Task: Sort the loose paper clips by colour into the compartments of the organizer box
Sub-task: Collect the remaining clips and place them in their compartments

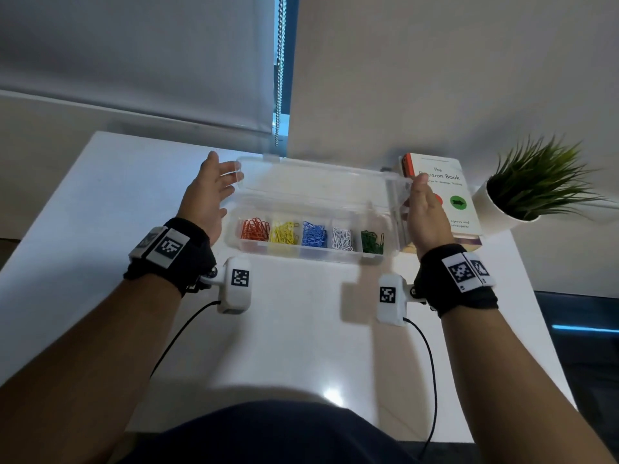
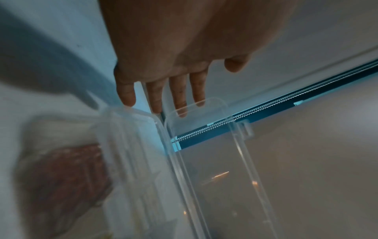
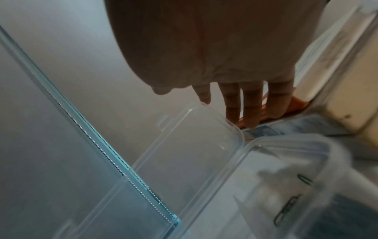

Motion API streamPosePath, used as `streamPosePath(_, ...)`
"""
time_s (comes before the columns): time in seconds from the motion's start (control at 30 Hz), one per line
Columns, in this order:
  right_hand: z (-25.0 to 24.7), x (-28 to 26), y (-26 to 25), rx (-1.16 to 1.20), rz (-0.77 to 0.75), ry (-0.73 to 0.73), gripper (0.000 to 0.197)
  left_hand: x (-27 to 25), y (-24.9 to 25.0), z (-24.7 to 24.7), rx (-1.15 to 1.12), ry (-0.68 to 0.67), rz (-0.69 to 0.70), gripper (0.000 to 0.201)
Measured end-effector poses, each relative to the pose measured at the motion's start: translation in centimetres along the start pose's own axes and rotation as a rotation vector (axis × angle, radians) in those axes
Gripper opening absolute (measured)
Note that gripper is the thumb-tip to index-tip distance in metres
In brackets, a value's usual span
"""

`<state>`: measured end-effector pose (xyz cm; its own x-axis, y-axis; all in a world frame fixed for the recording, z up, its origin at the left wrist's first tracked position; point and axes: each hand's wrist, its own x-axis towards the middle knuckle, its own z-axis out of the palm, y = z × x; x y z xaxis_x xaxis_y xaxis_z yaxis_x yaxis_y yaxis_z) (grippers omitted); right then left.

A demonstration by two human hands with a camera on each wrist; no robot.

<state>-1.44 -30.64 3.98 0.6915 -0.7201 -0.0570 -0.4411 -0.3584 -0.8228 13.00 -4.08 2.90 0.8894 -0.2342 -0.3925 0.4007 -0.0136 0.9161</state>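
A clear organizer box [image 1: 301, 253] sits on the white table with its lid [image 1: 315, 182] raised at the back. Its compartments hold, from left to right, orange clips [image 1: 255, 229], yellow clips [image 1: 284, 232], blue clips [image 1: 314, 234], white clips [image 1: 342, 239] and green clips [image 1: 371, 242]. My left hand [image 1: 221, 177] is at the lid's left end with straight fingers [image 2: 180, 97], two tips behind the lid [image 2: 214, 161] corner. At the right end my right hand [image 1: 422, 195] has straight fingers [image 3: 232, 103], the index tip at the lid [image 3: 194, 142] corner. I see no loose clips on the table.
A book [image 1: 445, 182] lies just right of the box, under my right hand. A potted plant [image 1: 536, 182] stands at the far right. A blind chain [image 1: 279, 78] hangs behind the box against the wall. The table [image 1: 294, 329] stretches toward me.
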Motion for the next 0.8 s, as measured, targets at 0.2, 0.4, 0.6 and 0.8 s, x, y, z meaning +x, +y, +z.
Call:
streamPosePath(0.2,-0.3,-3.2,2.5,0.047,-0.003,-0.032,0.073,-2.2,-1.9,-1.4,0.109,-0.007,0.029,0.027)
streamPosePath(0.4,0.4,-5.1,4.3,-0.202,-0.052,-0.150,0.050,-3.7,-4.8,-1.9,0.321,-0.049,0.109,0.012)
streamPosePath(0.6,1.8,-5.1,4.5,-0.460,-0.258,-0.125,0.039,-3.9,-5.1,-0.3,0.864,-0.021,0.432,0.029)
streamPosePath(0.8,2.0,-6.2,5.1,-0.463,-0.211,-0.233,0.051,-3.4,-6.7,-0.2,0.946,-0.099,0.414,0.036)
